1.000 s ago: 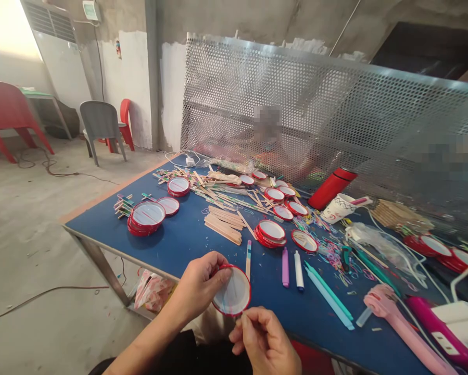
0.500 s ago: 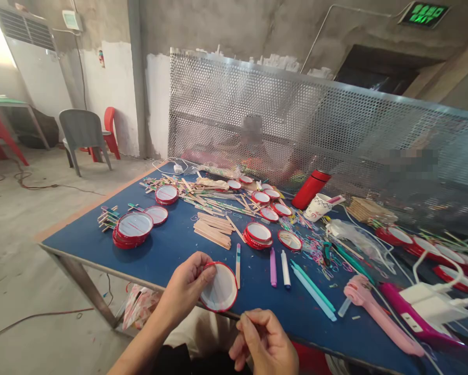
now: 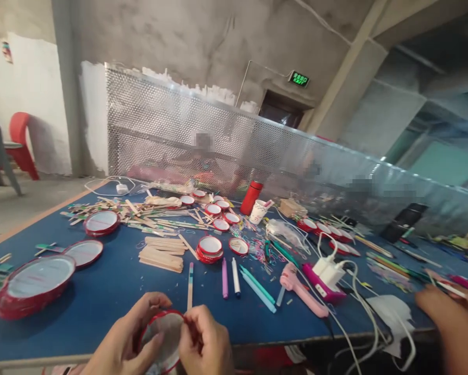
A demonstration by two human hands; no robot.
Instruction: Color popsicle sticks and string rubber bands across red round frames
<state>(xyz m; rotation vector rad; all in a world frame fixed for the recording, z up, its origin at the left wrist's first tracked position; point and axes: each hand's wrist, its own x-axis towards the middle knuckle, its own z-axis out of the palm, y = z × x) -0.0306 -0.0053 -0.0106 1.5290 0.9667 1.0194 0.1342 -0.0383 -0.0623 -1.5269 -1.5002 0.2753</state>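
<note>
My left hand (image 3: 126, 333) is closed around the left side of a round white disc with a red rim (image 3: 170, 336), tilted up at the table's near edge. My right hand (image 3: 207, 338) pinches the right side of that rim; whether something small is also between its fingertips is hidden. Just beyond the hands lies a flat wooden stick with a blue-green end (image 3: 190, 286). A purple marker (image 3: 225, 278) and a white marker (image 3: 236, 276) lie right of it.
Stacked red-rimmed discs (image 3: 42, 278) stand at left, near bare wooden sticks (image 3: 161, 253). Farther back are a red bottle (image 3: 251, 198) and a paper cup (image 3: 258, 212). Rightward lie a pink tool (image 3: 302, 291), a power strip (image 3: 325, 286) with cables, and another person's hand (image 3: 448, 307).
My right hand has come up to the disc and now grips its rim; before, it was apart below it. The view has swung right, bringing another person's hands into sight.
</note>
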